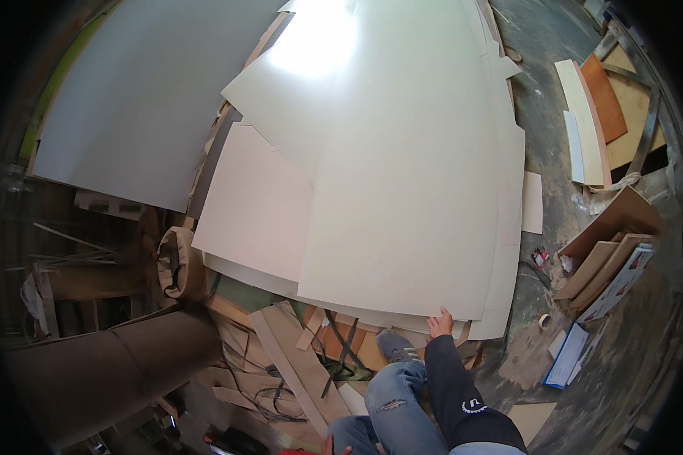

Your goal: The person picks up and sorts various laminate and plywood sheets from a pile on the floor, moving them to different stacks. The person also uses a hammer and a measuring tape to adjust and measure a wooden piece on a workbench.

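Note:
A stack of large cream sheets of board or laminate point(402, 189) spreads out before me, its layers lying slightly askew. My right hand point(439, 324) is at the near edge of the top sheet, toward its right corner, with its fingers closed on that edge. A smaller pale pinkish sheet point(254, 205) shows at the left, partly under the cream one. My left hand point(335, 449) is low by my knee, mostly cut off by the lower edge of the picture, so its fingers cannot be made out.
A grey panel point(152, 91) lies left of the stack. A large brown roll point(114, 371) and an upright rolled sack point(178, 262) stand at lower left. Wood offcuts and dark straps point(345, 345) litter the floor by my foot. Boards point(611, 258) lean at the right, near a tape roll point(544, 321).

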Action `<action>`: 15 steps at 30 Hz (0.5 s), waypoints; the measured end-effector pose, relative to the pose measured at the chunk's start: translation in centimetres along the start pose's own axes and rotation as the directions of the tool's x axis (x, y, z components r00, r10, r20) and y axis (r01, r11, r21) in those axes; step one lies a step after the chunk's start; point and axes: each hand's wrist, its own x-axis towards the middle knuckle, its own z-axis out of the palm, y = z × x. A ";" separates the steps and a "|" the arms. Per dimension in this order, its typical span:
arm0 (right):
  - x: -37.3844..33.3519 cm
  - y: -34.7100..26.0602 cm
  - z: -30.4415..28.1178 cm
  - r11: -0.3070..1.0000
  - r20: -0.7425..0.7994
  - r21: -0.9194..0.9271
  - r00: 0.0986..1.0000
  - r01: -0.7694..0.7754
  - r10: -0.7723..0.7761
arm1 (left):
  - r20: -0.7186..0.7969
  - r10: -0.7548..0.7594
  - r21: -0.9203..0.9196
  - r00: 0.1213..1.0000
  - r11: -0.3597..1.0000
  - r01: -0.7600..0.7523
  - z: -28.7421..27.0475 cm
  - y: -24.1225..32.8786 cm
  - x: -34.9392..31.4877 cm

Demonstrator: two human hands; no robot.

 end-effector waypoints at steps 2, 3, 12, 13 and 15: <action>-0.9 -0.3 1.0 0.999 -0.093 0.021 0.995 0.025 -0.023 | 0.010 0.004 -0.015 1.000 1.000 -0.004 -0.6 0.2 0.3; -1.7 -0.2 1.0 0.997 -0.125 0.029 0.990 0.077 -0.073 | 0.017 0.004 -0.019 1.000 1.000 -0.004 -0.9 0.2 0.0; -15.6 -8.0 5.8 0.829 -0.342 -0.495 0.819 0.261 -0.461 | 0.159 -0.283 0.194 0.946 0.948 0.251 -3.0 0.7 -4.3; -17.6 -8.9 7.0 0.830 -0.363 -0.511 0.820 0.223 -0.443 | 0.194 -0.299 0.097 0.934 0.954 0.285 -2.9 0.2 -4.9; -21.1 -10.2 8.5 0.824 -0.407 -0.515 0.780 0.234 -0.475 | 0.229 -0.290 0.034 0.929 0.956 0.290 -2.8 0.7 -6.1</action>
